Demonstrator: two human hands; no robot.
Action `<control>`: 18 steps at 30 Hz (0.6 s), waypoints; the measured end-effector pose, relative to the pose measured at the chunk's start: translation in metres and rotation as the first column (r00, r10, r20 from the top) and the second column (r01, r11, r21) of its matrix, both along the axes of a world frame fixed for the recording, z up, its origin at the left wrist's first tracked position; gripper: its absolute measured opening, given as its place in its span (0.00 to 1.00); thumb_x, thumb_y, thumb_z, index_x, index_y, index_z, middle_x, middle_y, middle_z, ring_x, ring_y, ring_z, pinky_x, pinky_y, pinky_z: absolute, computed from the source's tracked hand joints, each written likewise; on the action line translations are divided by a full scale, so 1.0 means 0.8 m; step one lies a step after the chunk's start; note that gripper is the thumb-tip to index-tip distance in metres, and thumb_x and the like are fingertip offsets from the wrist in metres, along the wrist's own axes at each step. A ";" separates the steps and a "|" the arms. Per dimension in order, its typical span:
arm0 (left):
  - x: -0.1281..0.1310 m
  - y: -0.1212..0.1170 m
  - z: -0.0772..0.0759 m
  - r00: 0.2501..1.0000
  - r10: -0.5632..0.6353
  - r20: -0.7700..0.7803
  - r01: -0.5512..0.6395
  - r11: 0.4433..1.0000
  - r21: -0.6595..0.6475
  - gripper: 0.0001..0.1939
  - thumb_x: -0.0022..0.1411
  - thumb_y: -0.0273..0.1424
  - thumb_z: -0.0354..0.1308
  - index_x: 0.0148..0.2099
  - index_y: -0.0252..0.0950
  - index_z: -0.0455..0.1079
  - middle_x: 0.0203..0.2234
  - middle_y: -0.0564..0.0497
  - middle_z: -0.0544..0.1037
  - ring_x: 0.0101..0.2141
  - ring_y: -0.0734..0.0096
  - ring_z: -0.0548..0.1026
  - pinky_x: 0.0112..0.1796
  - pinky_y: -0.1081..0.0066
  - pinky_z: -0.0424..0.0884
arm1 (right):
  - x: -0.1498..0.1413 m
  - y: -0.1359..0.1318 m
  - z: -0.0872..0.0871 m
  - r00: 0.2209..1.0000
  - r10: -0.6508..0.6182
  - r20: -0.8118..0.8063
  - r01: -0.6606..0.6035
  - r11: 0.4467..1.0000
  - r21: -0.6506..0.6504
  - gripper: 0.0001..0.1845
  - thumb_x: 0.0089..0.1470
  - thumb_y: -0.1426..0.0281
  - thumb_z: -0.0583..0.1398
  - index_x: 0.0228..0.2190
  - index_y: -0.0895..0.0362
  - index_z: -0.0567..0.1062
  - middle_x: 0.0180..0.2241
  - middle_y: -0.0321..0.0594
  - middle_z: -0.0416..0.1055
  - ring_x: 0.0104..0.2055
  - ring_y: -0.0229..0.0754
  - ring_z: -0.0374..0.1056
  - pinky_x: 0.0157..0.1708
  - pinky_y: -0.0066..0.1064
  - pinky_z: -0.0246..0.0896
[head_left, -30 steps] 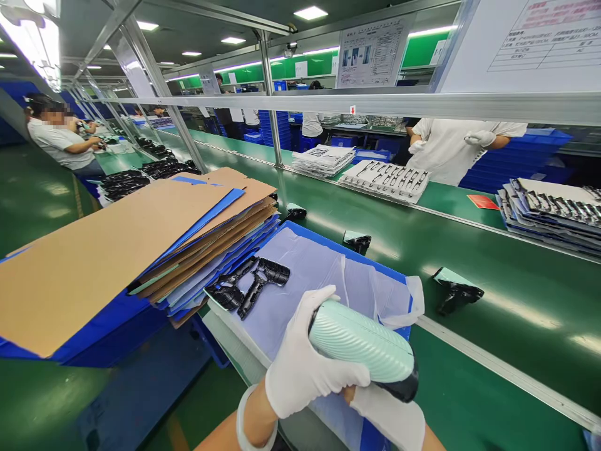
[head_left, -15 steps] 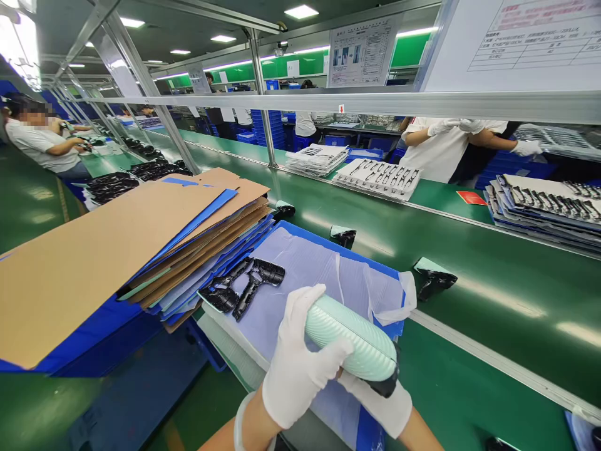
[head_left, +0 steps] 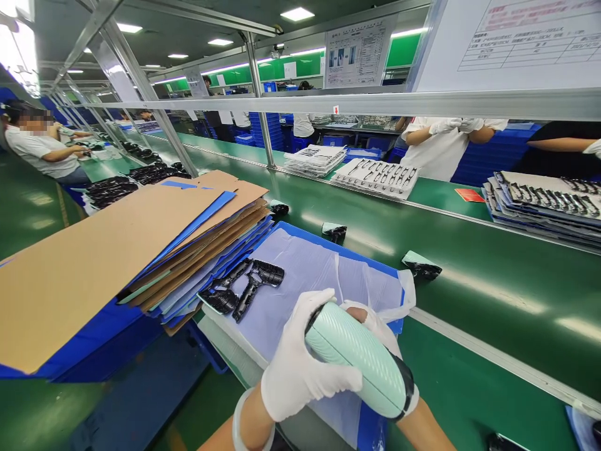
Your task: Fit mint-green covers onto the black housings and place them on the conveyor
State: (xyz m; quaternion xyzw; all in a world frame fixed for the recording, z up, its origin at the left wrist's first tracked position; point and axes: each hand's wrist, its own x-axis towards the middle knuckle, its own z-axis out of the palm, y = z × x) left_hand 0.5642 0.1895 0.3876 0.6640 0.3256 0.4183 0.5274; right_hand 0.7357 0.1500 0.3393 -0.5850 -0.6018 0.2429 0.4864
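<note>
Long factory hall, assembly-line layout. Green floor (head_left: 28,250) at left, glossy under the lights. Long green desk (head_left: 493,275) runs away from camera, with a second line beyond it. Aluminium frame (head_left: 141,69) stands over the desk, uprights plus a horizontal rail (head_left: 328,106), printed sheets (head_left: 357,56) hung above. Stacked blue crates (head_left: 265,131) in the distance. Green wall panels (head_left: 404,50) at back. Dark ceiling (head_left: 61,25), rows of bright panel lights (head_left: 297,14).

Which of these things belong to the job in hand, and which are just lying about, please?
Job in hand: left hand, right hand, mint-green ribbed plastic housing, black moulded parts on the lilac sheet.
Lying about: stacked cardboard sheets, stacked trays of parts.
</note>
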 end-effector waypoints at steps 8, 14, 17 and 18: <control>-0.003 -0.002 0.000 0.999 -0.027 -0.042 0.026 1.000 -0.013 0.51 0.35 0.59 0.71 0.61 0.49 0.63 0.56 0.46 0.66 0.56 0.45 0.66 0.57 0.49 0.60 | 0.024 0.023 -0.014 0.727 -0.487 0.484 0.297 0.859 0.417 0.17 0.62 0.71 0.47 0.40 0.54 0.76 0.43 0.48 0.78 0.49 0.52 0.72 0.51 0.51 0.66; -0.004 -0.003 -0.005 0.998 -0.048 -0.044 0.050 0.998 0.041 0.51 0.37 0.57 0.72 0.63 0.50 0.60 0.57 0.47 0.65 0.58 0.46 0.65 0.59 0.51 0.59 | 0.025 0.014 0.029 0.653 -0.538 0.533 0.326 0.835 0.443 0.15 0.64 0.63 0.52 0.38 0.57 0.75 0.43 0.50 0.76 0.48 0.54 0.70 0.50 0.51 0.66; -0.004 -0.003 -0.005 0.997 -0.063 -0.036 0.064 0.997 0.033 0.51 0.38 0.56 0.72 0.63 0.52 0.59 0.57 0.49 0.65 0.58 0.48 0.65 0.59 0.53 0.59 | 0.022 0.007 0.053 0.527 -0.659 0.537 0.275 0.730 0.626 0.08 0.61 0.66 0.58 0.39 0.57 0.73 0.40 0.50 0.75 0.45 0.54 0.70 0.49 0.53 0.66; -0.004 -0.003 -0.004 0.997 -0.063 -0.040 0.064 0.998 0.024 0.51 0.38 0.55 0.72 0.63 0.51 0.59 0.57 0.49 0.65 0.58 0.49 0.66 0.59 0.53 0.59 | 0.021 0.005 0.060 0.481 -0.690 0.541 0.221 0.692 0.687 0.07 0.58 0.69 0.61 0.40 0.57 0.72 0.38 0.49 0.75 0.44 0.53 0.70 0.49 0.53 0.66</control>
